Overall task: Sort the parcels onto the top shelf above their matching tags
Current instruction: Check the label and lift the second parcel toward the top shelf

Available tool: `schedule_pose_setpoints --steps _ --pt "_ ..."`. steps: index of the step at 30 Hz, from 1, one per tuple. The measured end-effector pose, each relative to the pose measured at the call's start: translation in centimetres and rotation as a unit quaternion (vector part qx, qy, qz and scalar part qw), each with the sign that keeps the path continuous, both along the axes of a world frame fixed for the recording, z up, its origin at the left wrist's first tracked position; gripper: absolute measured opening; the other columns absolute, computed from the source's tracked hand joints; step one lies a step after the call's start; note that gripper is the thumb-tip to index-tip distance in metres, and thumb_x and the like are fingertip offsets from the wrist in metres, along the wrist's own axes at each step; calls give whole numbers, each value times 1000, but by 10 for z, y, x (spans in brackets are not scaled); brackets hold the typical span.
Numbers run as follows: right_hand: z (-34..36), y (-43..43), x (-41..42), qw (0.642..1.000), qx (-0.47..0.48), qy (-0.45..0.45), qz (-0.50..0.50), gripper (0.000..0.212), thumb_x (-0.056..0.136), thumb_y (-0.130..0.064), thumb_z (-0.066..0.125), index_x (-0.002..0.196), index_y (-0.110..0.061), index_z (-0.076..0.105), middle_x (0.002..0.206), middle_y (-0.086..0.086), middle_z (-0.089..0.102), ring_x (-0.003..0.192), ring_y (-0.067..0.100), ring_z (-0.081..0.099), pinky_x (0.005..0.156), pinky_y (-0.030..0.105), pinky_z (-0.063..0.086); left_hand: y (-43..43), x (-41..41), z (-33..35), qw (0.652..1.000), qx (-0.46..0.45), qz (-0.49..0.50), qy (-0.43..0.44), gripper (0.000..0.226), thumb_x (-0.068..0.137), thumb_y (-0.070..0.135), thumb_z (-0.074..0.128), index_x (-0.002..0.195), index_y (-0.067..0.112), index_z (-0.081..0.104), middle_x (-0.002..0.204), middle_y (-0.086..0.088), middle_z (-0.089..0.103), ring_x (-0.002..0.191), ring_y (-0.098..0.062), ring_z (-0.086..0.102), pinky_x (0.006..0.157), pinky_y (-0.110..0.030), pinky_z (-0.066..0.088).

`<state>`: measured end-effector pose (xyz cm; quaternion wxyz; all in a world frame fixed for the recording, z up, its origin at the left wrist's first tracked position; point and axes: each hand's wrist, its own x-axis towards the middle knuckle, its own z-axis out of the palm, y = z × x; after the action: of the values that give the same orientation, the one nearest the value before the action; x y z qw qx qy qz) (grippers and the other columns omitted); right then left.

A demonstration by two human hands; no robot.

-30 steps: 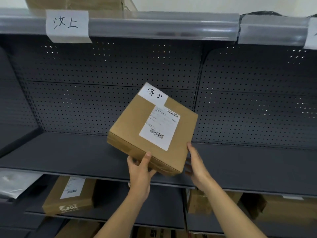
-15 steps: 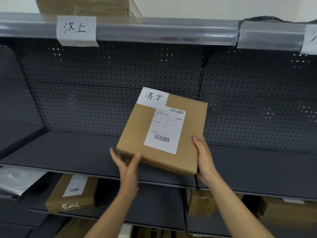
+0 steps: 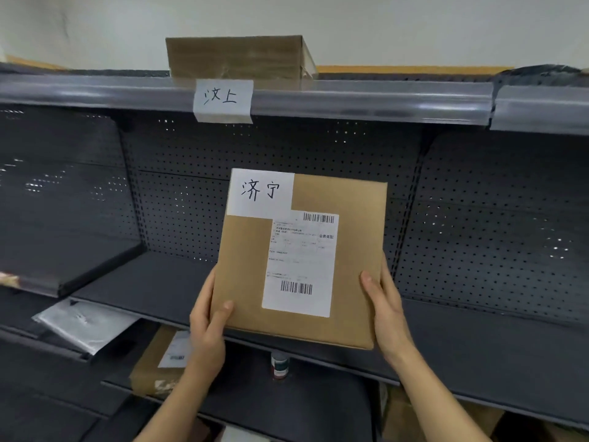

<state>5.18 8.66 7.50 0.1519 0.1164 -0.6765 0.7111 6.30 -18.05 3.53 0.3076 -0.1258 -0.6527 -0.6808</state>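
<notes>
Since the earlier frames the parcel (image 3: 301,260) has been squared up, face toward the camera, and the view has tilted up so the top shelf (image 3: 366,97) shows. Left hand (image 3: 208,320) clamps the lower left edge, thumb on the front; right hand (image 3: 387,311) clamps the lower right edge. It's probably held this way so the handwritten label (image 3: 261,192) stays readable. The parcel is in the air in front of the middle shelf (image 3: 153,282), below the top shelf. The shelf tag (image 3: 223,100) reads differently, and a box (image 3: 239,57) already sits above it, so likely no match here.
</notes>
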Motion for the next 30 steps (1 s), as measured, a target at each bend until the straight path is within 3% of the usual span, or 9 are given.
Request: schedule_pose_setpoints --steps 3,6,9,13,15,19,22,24,30 --pt "5 -2 17 998 17 58 -26 86 87 -53 57 162 -27 27 159 -11 48 137 -4 51 111 15 42 -1 5 -1 998 -25 32 47 64 85 33 50 146 18 40 145 4 52 131 -21 49 106 -39 43" --pt "9 2 30 992 16 113 -48 91 87 -57 60 162 -20 27 161 -2 46 146 12 45 121 40 35 5 12 5 995 -19 36 91 60 85 31 48 144 37 39 144 11 51 130 -21 49 103 -33 43" --pt "24 11 39 985 20 151 -81 95 85 -70 61 161 -22 31 161 3 45 149 24 41 121 58 30 19 16 21 993 -26 13 112 62 86 27 46 147 23 36 144 19 51 132 -11 49 104 -25 41" --pt "48 33 51 974 9 180 -135 89 86 -68 61 156 -17 40 152 11 51 142 32 47 116 64 34 41 16 50 988 -36 -30 148 65 87 23 44 146 1 31 143 21 53 131 -5 50 102 -18 42" --pt "61 44 59 970 0 190 -153 83 87 -61 60 153 -13 43 146 14 55 136 33 52 113 64 38 52 17 65 984 -45 -41 169 65 88 23 44 147 0 30 144 18 53 133 -8 49 103 -21 42" --pt "84 65 77 958 -14 212 -192 87 84 -67 62 151 -13 47 144 15 56 134 33 54 112 63 39 79 16 96 976 -49 -74 200 63 89 22 43 148 3 30 145 16 52 134 -11 49 106 -22 41" --pt "102 84 89 950 -15 223 -217 71 88 -52 58 149 -17 51 144 9 59 133 25 57 114 56 42 103 13 116 971 -39 -105 210 64 91 22 43 149 -2 29 148 -3 50 137 -18 47 108 -27 40" --pt "114 98 96 946 -14 230 -226 65 91 -44 59 148 -15 52 143 8 62 131 25 60 112 52 46 121 12 128 969 -33 -118 216 65 92 22 43 150 -3 27 150 -1 48 138 -17 46 108 -25 39" --pt "173 145 115 927 -14 223 -302 48 96 -31 63 143 -24 56 126 -9 71 112 5 70 90 20 58 179 14 177 965 5 -161 207 53 100 12 47 151 7 31 147 8 47 133 -5 48 103 -17 42"
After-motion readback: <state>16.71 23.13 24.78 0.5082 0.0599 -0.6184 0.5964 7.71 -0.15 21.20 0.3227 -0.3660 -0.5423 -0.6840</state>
